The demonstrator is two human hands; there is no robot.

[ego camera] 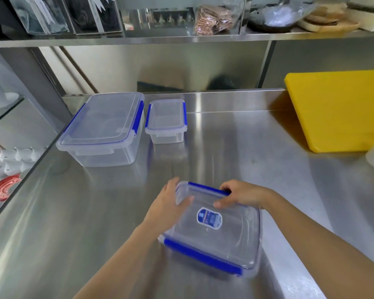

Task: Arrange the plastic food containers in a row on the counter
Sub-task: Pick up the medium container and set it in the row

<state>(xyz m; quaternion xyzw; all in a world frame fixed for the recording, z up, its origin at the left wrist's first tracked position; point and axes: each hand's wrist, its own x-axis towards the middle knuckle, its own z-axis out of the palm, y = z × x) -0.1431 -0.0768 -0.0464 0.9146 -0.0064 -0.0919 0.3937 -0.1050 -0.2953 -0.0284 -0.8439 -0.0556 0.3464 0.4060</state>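
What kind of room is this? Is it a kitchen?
Probably a café or restaurant kitchen. The steel counter and steel shelf look commercial, a yellow cutting board leans at the back, and white cups sit stacked behind glass on the left.

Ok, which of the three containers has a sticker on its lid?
The container nearest the camera, held by the left hand and right hand. The big container and small container behind have plain lids.

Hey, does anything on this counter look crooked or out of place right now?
Yes: the labelled container, held by the left hand and right hand, sits skewed and well in front of the large container and small container, which stand side by side.
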